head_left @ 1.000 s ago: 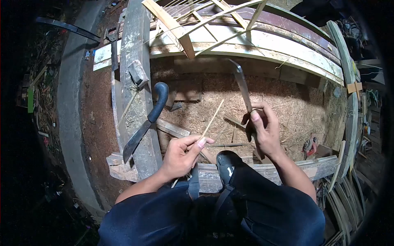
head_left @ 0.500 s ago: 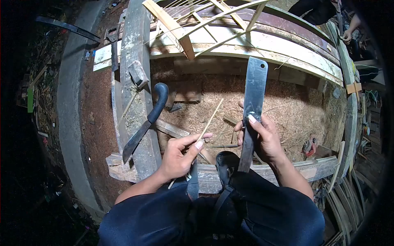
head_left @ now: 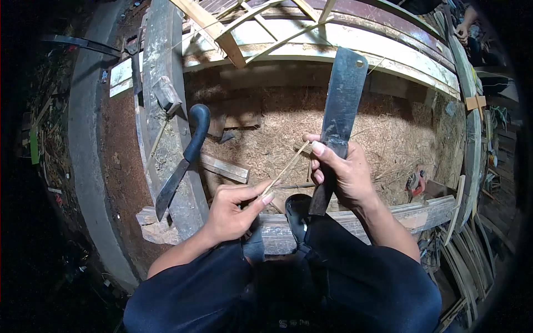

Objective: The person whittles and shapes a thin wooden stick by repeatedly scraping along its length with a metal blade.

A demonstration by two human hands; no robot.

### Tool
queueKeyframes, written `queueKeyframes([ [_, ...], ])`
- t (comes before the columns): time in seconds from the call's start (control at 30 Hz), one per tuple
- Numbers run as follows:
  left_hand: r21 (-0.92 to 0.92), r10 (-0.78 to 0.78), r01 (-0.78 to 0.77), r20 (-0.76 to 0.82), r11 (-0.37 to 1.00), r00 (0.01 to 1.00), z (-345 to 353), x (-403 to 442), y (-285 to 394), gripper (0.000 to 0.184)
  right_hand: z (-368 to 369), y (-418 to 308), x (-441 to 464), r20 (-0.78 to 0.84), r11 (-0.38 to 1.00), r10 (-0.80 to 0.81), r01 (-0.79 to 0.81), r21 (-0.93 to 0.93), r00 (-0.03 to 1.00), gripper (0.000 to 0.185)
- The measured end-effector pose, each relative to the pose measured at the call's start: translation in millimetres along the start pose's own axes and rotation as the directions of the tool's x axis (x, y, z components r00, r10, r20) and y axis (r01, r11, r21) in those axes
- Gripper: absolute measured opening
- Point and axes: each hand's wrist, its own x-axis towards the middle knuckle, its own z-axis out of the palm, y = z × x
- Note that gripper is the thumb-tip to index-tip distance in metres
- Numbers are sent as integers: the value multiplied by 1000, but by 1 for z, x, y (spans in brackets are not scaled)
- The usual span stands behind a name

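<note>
My left hand [head_left: 236,208] is closed, pinching a thin bamboo strip [head_left: 287,166] between thumb and forefinger. The strip slants up to the right, and its far end reaches the fingers of my right hand [head_left: 347,172]. That hand grips a cleaver [head_left: 343,100] low on its blade and upper handle; the broad blade points up, with a hole near its top corner. Whether the strip touches the blade, I cannot tell. Left of my hands, a curved knife with a black handle [head_left: 195,139] rests on the wooden beam [head_left: 191,202].
Wood shavings [head_left: 388,144] cover the ground inside a timber frame. A wooden lattice piece [head_left: 233,50] lies across the white board [head_left: 288,53] at the back. A saw [head_left: 136,66] is at upper left. Another person's hand [head_left: 462,32] shows at upper right.
The cleaver has tilted slightly right and come closer to the strip. The strip's far end now meets my right hand's fingers. The view has shifted, so the surroundings appear further left and higher.
</note>
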Motion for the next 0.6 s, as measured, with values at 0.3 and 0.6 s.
queueKeyframes([
  [0.3, 67, 28, -30, 27, 997, 999, -4, 3, -2, 33, 2, 6, 3, -5, 999, -31, 31, -17, 1000, 17],
  [0.6, 123, 170, -176, 57, 977, 984, -16, 19, -7, 35, 2, 10, 8, 4, 990, -138, 138, -6, 990, 18],
])
